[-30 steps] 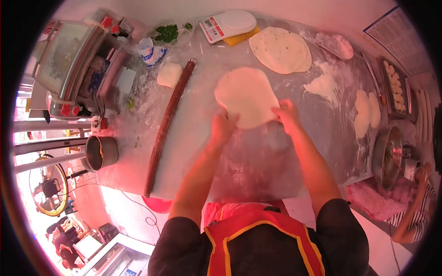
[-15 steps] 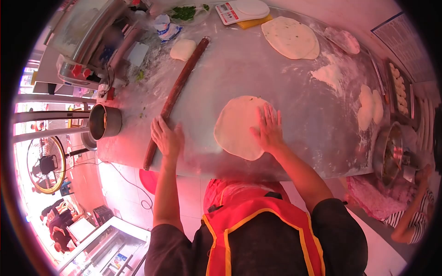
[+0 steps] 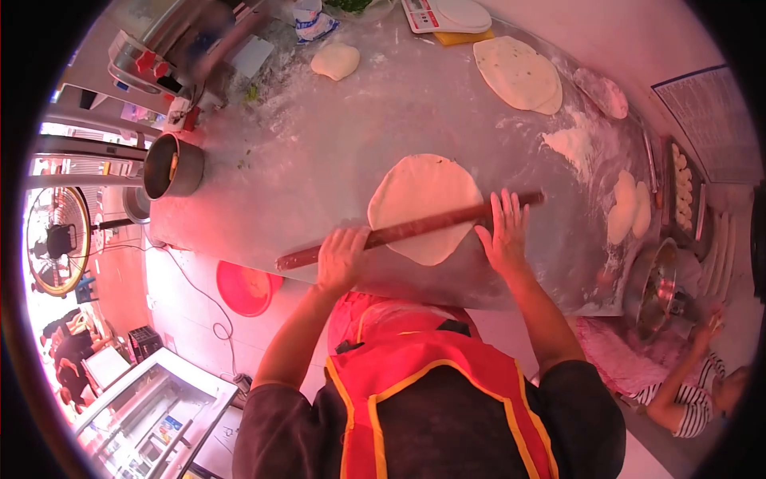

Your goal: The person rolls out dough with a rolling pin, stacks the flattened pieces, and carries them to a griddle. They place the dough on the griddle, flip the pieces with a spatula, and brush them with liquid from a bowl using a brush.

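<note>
A long dark wooden rolling pin (image 3: 427, 225) lies slantwise across the lower half of a flat, round sheet of dough (image 3: 419, 188) on the floured worktop. My left hand (image 3: 343, 259) is closed over the pin, left of the dough. Toward the other end, my right hand (image 3: 506, 239) rests on the pin with its fingers stretched out flat and its thumb by the dough's right edge. The pin hides a strip of the dough.
Dough lump (image 3: 335, 61), stacked dough sheets (image 3: 519, 73), a white scale (image 3: 448, 16) and loose flour (image 3: 570, 145) lie farther back. A metal pot (image 3: 174, 166) stands left. Dough pieces (image 3: 629, 206), a filled tray (image 3: 684, 188) and a metal bowl (image 3: 656, 279) are right, near another person's arm (image 3: 690, 375).
The rolling pin has come from the left onto the dough and swung round crosswise. My left hand moved right with it. My right hand shifted right, off the dough and onto the pin.
</note>
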The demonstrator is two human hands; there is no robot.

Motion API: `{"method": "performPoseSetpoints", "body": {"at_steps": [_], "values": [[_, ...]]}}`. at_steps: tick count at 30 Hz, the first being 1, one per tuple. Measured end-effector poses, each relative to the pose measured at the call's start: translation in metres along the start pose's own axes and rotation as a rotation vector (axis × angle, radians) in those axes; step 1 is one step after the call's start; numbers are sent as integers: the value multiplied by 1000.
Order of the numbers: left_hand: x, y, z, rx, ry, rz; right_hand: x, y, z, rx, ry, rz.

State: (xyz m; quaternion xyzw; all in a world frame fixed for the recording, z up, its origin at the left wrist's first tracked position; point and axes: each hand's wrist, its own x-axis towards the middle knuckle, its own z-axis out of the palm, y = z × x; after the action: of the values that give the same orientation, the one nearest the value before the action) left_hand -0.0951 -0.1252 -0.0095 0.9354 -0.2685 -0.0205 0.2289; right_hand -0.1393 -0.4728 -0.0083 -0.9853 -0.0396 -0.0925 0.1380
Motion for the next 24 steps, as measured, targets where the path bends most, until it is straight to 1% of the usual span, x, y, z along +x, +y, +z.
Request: {"method": "performPoseSetpoints", "body": {"at_steps": [1,3,5,6,8,10,11,12,14,15,16,17,18,19,21,22,23,24], "values": [[-9,8,10,38,51,-81,-6,8,5,-67,-43,10],[-20,19,26,128,153,-234,-8,19,22,-37,-59,69],[-8,9,33,201,214,-320,22,17,31,18,-28,100],[-2,1,36,239,242,-363,49,19,38,-37,-15,88],[60,-33,20,344,219,-359,117,27,56,-111,59,56],[129,-71,4,419,289,-307,200,37,67,-161,213,21],[162,-87,-5,459,310,-294,223,39,69,-190,287,9],[180,-97,-9,500,325,-281,230,40,72,-132,298,-29],[165,-92,-7,468,342,-232,234,43,72,-21,314,-101],[153,-86,-6,448,355,-210,205,41,69,-67,183,-85],[119,-74,4,379,250,-222,159,36,63,-113,58,-71],[81,-61,11,183,196,-263,113,31,53,-57,42,-55],[46,-50,21,161,238,-235,85,28,47,1,23,-40],[27,-30,19,166,156,-304,85,27,45,12,26,-42],[56,-43,12,198,185,-293,86,24,41,35,22,-55],[83,-57,10,217,206,-280,109,29,50,-16,21,-41],[120,-79,9,320,193,-284,153,38,66,-68,32,-32],[161,-97,3,362,283,-270,197,43,72,-130,88,-31]]}}
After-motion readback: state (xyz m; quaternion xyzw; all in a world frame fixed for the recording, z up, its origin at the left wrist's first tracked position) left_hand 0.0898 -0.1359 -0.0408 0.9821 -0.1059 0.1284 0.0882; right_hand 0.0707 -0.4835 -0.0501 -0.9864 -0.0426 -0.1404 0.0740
